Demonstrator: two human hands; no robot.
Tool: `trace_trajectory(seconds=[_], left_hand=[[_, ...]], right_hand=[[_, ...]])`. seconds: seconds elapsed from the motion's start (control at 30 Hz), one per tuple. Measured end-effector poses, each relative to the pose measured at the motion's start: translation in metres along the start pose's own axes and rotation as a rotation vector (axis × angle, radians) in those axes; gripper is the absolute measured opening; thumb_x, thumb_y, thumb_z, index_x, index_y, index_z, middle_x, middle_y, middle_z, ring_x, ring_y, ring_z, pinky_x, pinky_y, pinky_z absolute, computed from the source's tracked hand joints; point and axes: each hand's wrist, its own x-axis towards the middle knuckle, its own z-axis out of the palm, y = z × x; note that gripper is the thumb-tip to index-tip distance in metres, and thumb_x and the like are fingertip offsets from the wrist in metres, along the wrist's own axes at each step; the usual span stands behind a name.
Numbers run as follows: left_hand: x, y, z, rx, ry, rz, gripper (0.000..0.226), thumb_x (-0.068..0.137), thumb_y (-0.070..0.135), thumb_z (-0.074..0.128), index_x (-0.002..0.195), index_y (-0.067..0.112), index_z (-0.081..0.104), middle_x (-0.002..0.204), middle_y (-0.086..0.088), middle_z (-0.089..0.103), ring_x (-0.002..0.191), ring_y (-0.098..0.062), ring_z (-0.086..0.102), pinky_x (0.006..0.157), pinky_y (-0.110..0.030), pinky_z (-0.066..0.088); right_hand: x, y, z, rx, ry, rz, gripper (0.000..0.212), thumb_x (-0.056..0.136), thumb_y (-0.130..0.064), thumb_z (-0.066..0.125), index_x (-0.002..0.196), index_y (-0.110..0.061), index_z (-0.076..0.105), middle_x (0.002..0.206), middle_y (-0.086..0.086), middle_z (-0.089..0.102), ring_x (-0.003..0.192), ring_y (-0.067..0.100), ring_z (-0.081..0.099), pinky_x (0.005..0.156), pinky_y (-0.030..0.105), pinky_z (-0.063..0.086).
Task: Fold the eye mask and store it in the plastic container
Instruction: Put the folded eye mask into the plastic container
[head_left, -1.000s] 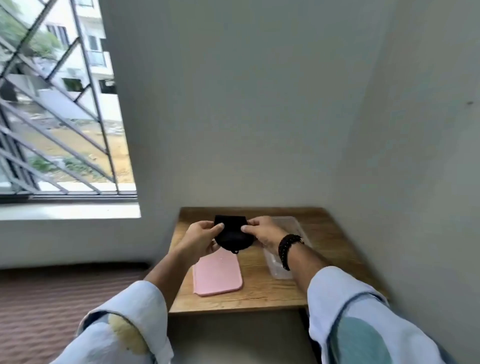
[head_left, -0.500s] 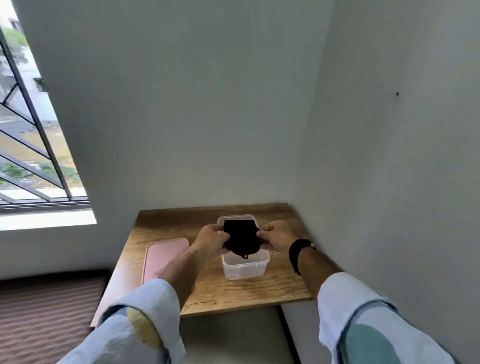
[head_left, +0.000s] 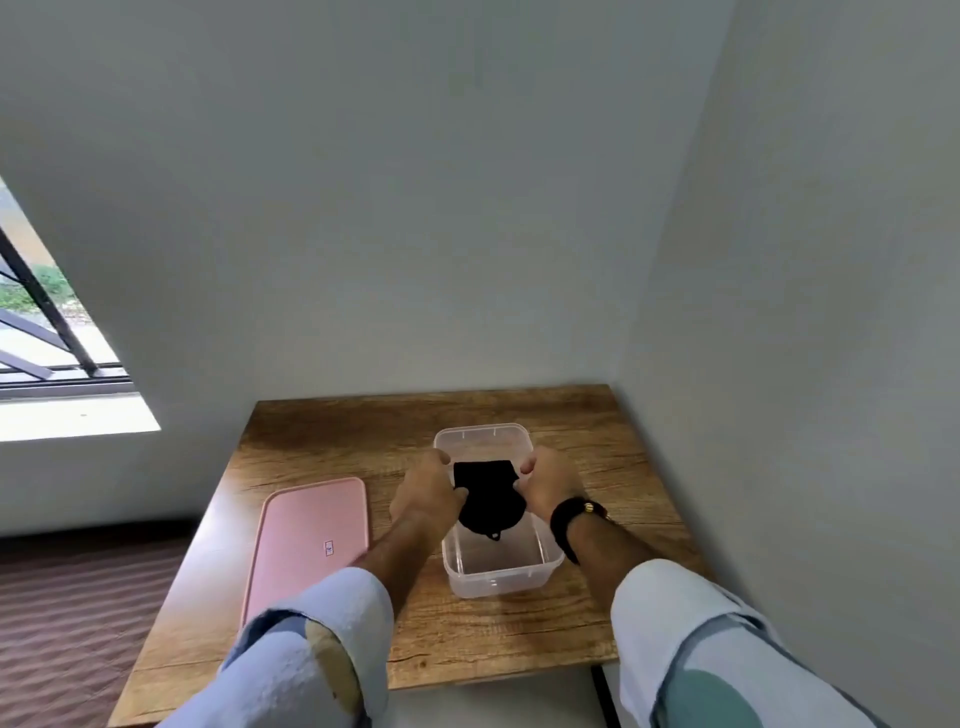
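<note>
A folded black eye mask (head_left: 488, 496) hangs over the open mouth of a clear plastic container (head_left: 501, 574) on the wooden table (head_left: 363, 431). My left hand (head_left: 428, 493) pinches the mask's left edge and my right hand (head_left: 548, 483) pinches its right edge, both just above the container's side rims. A small strap loop dangles from the mask's lower end into the box. The container's inside looks bare below the mask. A black beaded bracelet sits on my right wrist.
A pink lid (head_left: 311, 540) lies flat on the table to the left of the container. Grey walls close in behind the table and on its right side. A barred window (head_left: 47, 332) is at the far left, and a brown ribbed floor lies below it.
Both hands carried the folded mask from above the pink lid to over the container and lowered it toward the opening. The view swung right and down.
</note>
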Motion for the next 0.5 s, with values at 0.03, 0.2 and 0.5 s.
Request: trace_trajectory(seconds=[0.03,0.2,0.5], left_hand=[[0.021,0.002,0.016,0.118,0.010,-0.010,0.052,0.091,0.024,0.074,0.139,0.021,0.053,0.126,-0.007,0.071,0.115,-0.027,0.069,0.096,-0.043,0.058],[0.013,0.006,0.022,0.531,0.047,0.157,0.040,0.097,0.025,0.068,0.132,0.017,0.053,0.113,-0.007,0.074,0.100,-0.025,0.072,0.085,-0.041,0.063],[0.009,-0.037,-0.006,0.272,0.330,0.109,0.035,0.103,0.032,0.052,0.137,0.023,0.057,0.127,-0.003,0.071,0.120,-0.023,0.061,0.090,-0.044,0.059]], right_hand=[[0.029,0.008,0.014,-0.103,-0.031,-0.029,0.008,0.092,-0.003,0.062,0.089,-0.011,0.061,0.097,0.009,0.068,0.101,0.033,0.067,0.086,0.042,0.058],[0.020,0.006,0.030,-0.348,-0.058,-0.125,0.023,0.095,-0.002,0.047,0.113,-0.007,0.059,0.106,0.015,0.069,0.098,0.034,0.068,0.079,0.039,0.057],[0.019,-0.012,0.031,-0.469,-0.147,-0.282,0.013,0.097,-0.011,0.053,0.101,-0.012,0.065,0.098,0.007,0.069,0.099,0.030,0.070,0.077,0.037,0.055]])
